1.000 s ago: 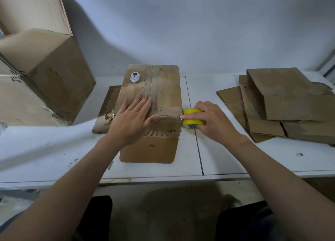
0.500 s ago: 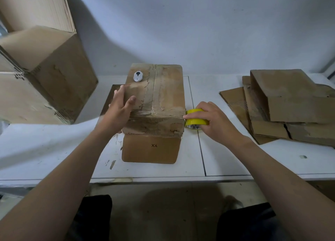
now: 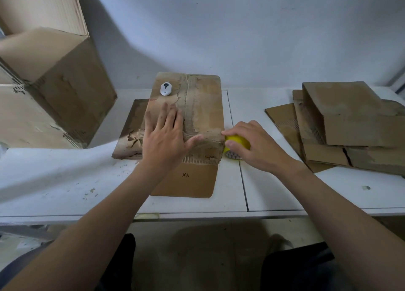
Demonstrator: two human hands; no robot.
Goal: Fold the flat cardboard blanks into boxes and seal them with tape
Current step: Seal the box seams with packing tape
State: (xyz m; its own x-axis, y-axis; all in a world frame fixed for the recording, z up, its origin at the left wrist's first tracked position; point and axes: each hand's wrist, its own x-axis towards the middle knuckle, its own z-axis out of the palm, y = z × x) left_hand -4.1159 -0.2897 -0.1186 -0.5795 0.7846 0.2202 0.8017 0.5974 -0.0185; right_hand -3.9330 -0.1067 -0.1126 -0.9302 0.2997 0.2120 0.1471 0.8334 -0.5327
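- Shifted off the left edge of the box onto its top since a moment ago: left grip, flat, fingers straight and spread.
- Curled round the yellow tape roll against the box's right edge: right grip.
- Box on the white worktop, flat blanks well to its right.

White bench, two panels, seam running front to back right of centre. Directly on it:
- centre: closed cardboard box, worn
- flat cardboard sheet sticking out from under the box's left side
- yellow tape roll touching the box's right near corner; contact with the bench unclear
- right: pile of flat blanks, overlapping
- upper left: big stacked cartons

Scuffs on the left front of the top.
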